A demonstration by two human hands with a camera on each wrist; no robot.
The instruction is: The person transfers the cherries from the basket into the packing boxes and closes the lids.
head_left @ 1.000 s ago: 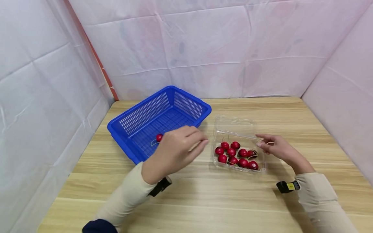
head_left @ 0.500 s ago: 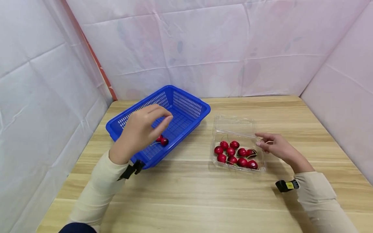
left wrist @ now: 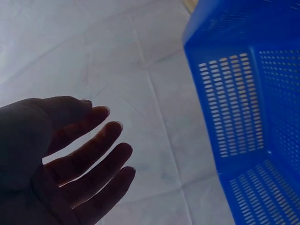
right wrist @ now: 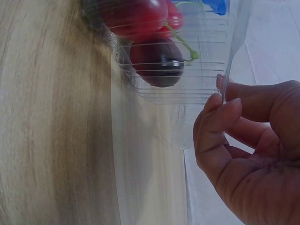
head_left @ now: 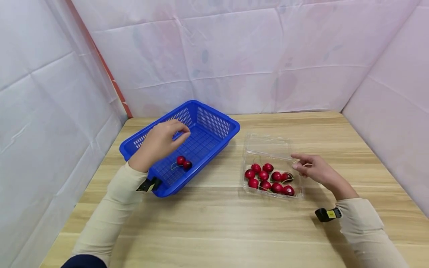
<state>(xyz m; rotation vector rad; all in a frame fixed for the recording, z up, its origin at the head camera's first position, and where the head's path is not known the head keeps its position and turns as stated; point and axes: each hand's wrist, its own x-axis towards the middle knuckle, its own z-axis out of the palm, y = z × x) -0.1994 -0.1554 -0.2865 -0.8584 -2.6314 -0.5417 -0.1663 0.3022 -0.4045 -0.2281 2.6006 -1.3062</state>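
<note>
My left hand point(head_left: 161, 142) hovers over the left part of a blue plastic basket point(head_left: 214, 158). Its fingers are loosely bent with nothing between them; the left wrist view shows the hand point(left wrist: 61, 154) beside the basket's slotted wall point(left wrist: 234, 108). Two red cherries point(head_left: 181, 160) with stems lie on the basket floor, near its front side. To the right stands a clear plastic box point(head_left: 298, 191) holding several dark red cherries point(head_left: 276, 188). My right hand point(head_left: 318, 172) pinches the box's right rim between thumb and fingers, as the right wrist view shows at the rim point(right wrist: 229, 70).
The box's transparent lid point(head_left: 268, 144) is folded back behind it. Both containers stand on a wooden table point(head_left: 218, 230). White cloth walls point(head_left: 234, 48) enclose the back and both sides.
My left hand has moved left from the gap between the containers to above the basket, uncovering a second cherry there. My right hand keeps its grip on the box rim.
</note>
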